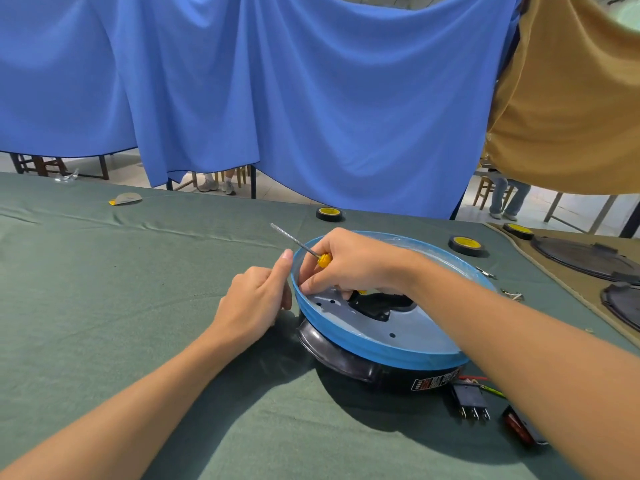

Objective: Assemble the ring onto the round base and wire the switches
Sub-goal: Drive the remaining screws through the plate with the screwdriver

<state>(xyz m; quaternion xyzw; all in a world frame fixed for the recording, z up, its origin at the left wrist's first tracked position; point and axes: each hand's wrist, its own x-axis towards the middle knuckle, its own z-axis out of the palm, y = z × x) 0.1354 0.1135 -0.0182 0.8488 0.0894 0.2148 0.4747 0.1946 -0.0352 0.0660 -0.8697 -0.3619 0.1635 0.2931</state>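
Now, with your right hand [346, 261] gripping the screwdriver [325, 260] while its fingers [306, 285] probe inside the ring [381, 348] on the base [381, 379], and your left hand [252, 303] fisted, seemingly empty, at the rim, a nudge could shift the ring off-centre.

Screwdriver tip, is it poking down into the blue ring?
No, the right hand holds the screwdriver with its tip pointing up and away, outside the blue ring.

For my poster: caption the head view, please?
Right hand, gripping a screwdriver, reaches into the blue ring; left hand beside it.
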